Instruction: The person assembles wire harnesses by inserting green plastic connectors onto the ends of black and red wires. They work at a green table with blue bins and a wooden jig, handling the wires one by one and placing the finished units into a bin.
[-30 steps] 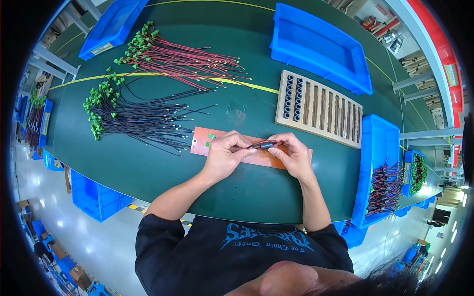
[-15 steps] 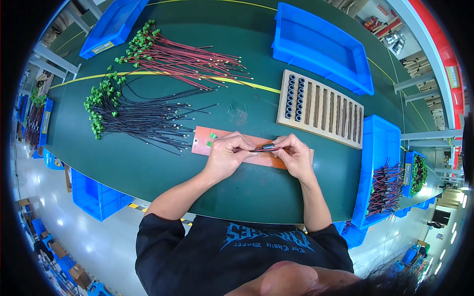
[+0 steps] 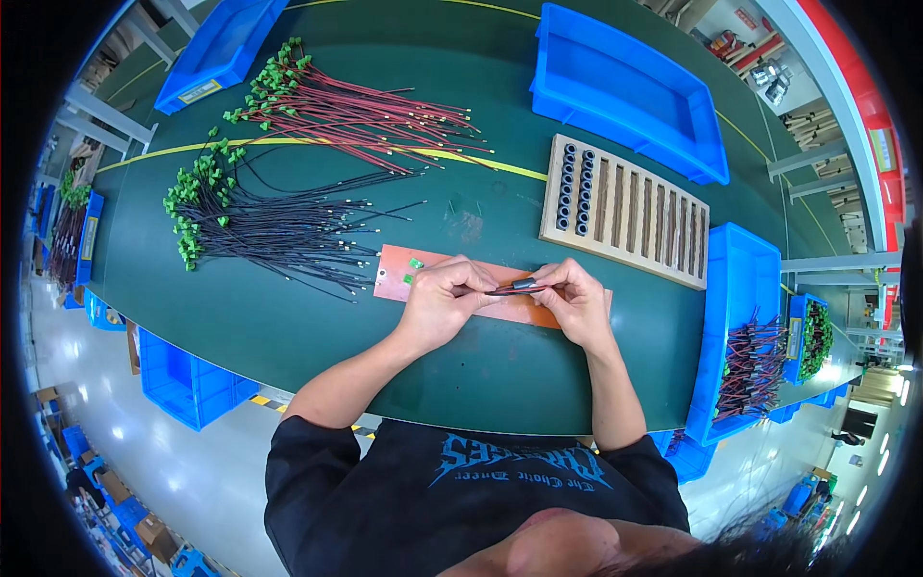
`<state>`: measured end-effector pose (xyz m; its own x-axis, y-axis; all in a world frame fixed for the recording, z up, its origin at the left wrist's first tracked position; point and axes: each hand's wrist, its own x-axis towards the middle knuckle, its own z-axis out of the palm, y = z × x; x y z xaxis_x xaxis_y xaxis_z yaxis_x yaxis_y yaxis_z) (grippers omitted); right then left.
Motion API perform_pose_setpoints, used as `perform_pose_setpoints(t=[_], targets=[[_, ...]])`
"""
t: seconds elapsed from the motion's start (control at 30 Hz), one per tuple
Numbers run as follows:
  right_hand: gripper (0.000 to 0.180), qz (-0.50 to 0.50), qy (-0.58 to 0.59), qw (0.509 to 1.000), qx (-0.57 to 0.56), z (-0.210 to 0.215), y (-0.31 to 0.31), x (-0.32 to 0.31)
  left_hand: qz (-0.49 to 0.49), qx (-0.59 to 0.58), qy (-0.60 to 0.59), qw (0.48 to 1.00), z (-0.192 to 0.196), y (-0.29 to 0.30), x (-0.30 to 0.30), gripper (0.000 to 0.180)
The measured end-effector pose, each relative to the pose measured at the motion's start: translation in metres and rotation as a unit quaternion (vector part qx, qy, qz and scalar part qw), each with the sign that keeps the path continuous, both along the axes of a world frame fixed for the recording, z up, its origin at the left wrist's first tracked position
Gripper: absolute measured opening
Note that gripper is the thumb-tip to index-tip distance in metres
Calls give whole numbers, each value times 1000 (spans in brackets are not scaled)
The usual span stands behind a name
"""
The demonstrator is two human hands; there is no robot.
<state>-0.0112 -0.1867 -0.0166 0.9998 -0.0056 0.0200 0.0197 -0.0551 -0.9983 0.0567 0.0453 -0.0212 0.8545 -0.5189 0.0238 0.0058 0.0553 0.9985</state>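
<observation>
My left hand (image 3: 440,300) pinches a short run of red and black wires (image 3: 502,291) over an orange-pink strip (image 3: 529,313). At the other end of that run, my right hand (image 3: 577,303) is closed on the wires beside a dark cylindrical core (image 3: 523,284). The wires pass at the core, but whether they run fully through it I cannot tell. Two green connectors (image 3: 415,263) lie on the strip just beyond my left hand; the wires' link to them is hidden by my fingers.
Black wires (image 3: 288,231) and red wires (image 3: 365,115) with green connectors fan out at the left. A slotted wooden rack (image 3: 630,255) with dark cores stands at the right. Blue bins surround the bench: an upper right bin (image 3: 625,120) and a right bin (image 3: 716,317) holding wire assemblies.
My right hand has shifted very slightly away from me, with the core between the hands almost unmoved. Otherwise the scene is the same.
</observation>
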Motion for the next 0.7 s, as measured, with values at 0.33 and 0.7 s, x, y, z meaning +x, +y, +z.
perform_pose_setpoints(t=[0.33,0.7], targets=[[12,8,-8,1000,14,-2,0,0,0,-22,25,999,1,0,0,14],[13,11,14,1000,23,0,-2,0,13,-68,47,997,-5,0,0,12]])
